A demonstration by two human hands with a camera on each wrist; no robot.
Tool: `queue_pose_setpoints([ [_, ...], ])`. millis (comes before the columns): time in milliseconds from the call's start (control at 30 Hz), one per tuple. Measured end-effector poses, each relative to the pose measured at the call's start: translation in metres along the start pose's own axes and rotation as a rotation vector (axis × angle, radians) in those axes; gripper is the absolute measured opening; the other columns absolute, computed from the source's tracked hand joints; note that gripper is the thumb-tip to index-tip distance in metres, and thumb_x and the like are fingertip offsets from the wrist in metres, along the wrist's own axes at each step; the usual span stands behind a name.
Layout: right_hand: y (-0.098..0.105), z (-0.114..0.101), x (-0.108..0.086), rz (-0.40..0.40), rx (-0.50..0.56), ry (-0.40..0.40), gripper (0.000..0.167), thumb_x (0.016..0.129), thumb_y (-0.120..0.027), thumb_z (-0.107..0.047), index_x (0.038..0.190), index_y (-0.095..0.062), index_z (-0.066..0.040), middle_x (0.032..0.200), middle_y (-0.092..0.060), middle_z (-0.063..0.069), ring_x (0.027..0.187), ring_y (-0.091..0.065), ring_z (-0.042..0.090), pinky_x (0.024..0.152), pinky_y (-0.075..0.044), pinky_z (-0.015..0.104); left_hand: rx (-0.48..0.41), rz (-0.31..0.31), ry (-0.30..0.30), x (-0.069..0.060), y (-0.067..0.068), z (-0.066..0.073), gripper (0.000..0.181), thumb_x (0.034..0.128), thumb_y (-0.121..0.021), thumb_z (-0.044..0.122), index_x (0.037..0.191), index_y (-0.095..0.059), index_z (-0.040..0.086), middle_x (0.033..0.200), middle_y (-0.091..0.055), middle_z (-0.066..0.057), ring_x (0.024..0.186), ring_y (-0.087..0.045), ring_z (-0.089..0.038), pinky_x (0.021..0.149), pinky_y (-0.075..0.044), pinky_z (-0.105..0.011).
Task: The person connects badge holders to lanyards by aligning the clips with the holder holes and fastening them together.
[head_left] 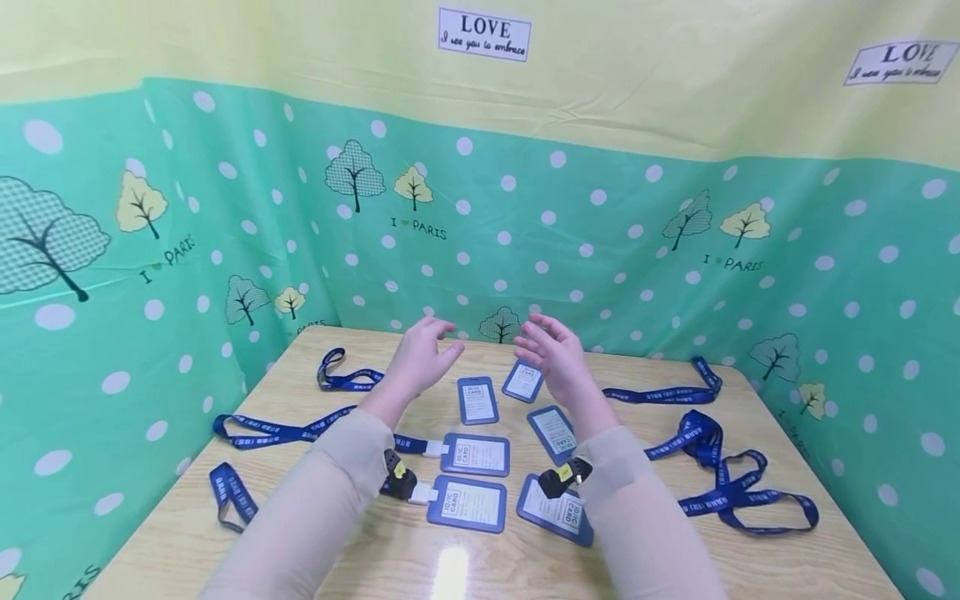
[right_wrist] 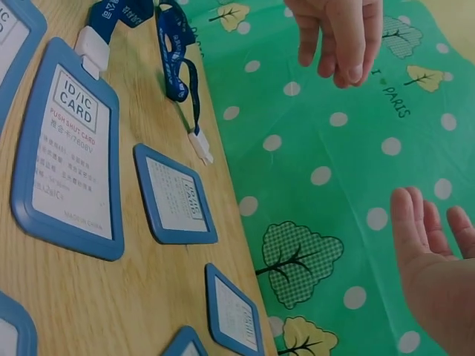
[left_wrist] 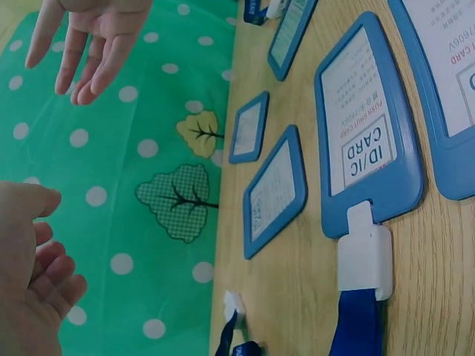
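Cards [head_left: 478, 402] in all views, wrist views nearer

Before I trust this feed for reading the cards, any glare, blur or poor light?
Head: bright glare on the near part of the tabletop, fine print on the card holders too small to read; left wrist: dimmer, large lettering legible but upside down; right wrist: also dimmer, "ID/IC CARD" clear, farther print soft.

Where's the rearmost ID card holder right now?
In the head view, the rearmost ID card holder lies on the table just right of centre, with the right hand at its right and another card holder at its left.
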State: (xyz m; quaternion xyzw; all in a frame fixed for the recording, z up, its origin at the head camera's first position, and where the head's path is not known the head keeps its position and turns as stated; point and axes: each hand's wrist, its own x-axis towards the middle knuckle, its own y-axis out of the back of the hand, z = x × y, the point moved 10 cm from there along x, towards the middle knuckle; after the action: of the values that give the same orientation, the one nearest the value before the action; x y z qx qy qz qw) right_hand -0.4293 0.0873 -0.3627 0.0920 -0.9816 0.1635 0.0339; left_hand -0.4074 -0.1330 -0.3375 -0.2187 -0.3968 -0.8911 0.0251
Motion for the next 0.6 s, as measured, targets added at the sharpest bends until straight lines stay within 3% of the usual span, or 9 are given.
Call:
queue_pose_setpoints([
  [333,-0.006,0.028,0.001,0.018,-0.006,-0.112,0.046,0.103,-0.063,-0.020,0.143,-0.048,-0.004,0.133,-0.056,0.016,0.116,-0.063,0.031,0.098,-0.055,0.036,0.039,-0.041,0.125,0.003,-0.017,-0.030,0.042,0.0984,-0.067,0.030,0.130,-0.064,0.003,0.133,-0.060,-0.015,0.120,-0.059,-0.033,0.102,-0.051,-0.047],
  [600,-0.008,0.053,0.004,0.033,-0.022,-0.173,0.053,0.103,-0.062,-0.019,0.147,-0.042,0.001,0.138,-0.053,0.021,0.124,-0.057,0.037,0.098,-0.054,0.036,0.136,-0.118,0.169,0.002,-0.041,-0.053,0.044,0.0960,-0.070,0.029,0.130,-0.064,0.002,0.139,-0.056,-0.019,0.129,-0.053,-0.038,0.110,-0.043,-0.051],
])
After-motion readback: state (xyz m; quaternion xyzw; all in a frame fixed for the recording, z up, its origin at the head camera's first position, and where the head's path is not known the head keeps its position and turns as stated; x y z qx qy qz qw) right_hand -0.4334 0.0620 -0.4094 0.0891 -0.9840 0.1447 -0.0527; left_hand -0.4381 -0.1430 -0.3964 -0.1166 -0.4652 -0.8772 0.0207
